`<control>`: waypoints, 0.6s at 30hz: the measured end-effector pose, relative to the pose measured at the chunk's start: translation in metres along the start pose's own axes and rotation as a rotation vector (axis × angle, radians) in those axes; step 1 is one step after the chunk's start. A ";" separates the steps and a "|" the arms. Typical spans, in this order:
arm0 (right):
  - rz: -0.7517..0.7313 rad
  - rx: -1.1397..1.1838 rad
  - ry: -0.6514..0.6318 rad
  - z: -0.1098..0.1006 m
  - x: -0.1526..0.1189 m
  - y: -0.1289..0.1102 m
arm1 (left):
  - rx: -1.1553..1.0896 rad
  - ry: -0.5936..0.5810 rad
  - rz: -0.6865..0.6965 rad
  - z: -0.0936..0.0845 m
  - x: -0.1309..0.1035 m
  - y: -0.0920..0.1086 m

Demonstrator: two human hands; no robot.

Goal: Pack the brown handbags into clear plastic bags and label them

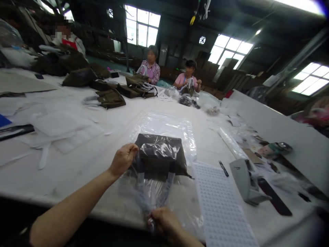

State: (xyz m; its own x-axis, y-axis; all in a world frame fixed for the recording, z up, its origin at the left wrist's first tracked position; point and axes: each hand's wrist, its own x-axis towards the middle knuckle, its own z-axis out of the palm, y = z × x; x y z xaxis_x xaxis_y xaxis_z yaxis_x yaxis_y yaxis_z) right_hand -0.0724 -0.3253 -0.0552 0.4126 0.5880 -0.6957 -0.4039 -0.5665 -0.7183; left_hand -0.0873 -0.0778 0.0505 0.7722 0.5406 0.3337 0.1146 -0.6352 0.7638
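A dark brown bag (160,154) lies inside a clear plastic bag (164,127) on the white table (77,164) in front of me. My left hand (123,158) pinches the plastic at the dark bag's near left corner. My right hand (162,219) grips the open end of the plastic bag near the table's front edge, where pale straps show through the film.
A white sheet of small stickers (221,206) lies right of the bag, beside a grey dispenser (244,180) and a black pen (223,168). Several brown bags (110,97) lie farther back. Three people sit at the far side, handling bags. White foam sheets (59,128) lie left.
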 end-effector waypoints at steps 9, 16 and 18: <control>-0.048 0.156 -0.035 -0.005 0.007 0.010 | 0.230 -0.460 0.406 -0.059 -0.046 -0.081; -0.152 -0.049 -0.060 -0.014 -0.002 0.011 | 0.105 -0.474 0.430 -0.039 -0.076 -0.056; -0.196 -0.117 -0.056 -0.013 -0.007 0.008 | 0.129 -0.344 0.365 -0.025 -0.063 -0.042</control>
State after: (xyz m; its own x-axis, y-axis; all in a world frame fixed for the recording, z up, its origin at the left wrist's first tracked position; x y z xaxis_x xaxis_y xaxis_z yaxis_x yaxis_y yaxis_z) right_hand -0.0678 -0.3414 -0.0563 0.4261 0.7228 -0.5440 -0.2218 -0.4995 -0.8374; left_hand -0.1564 -0.0716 0.0115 0.9347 0.0716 0.3480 -0.1416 -0.8233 0.5496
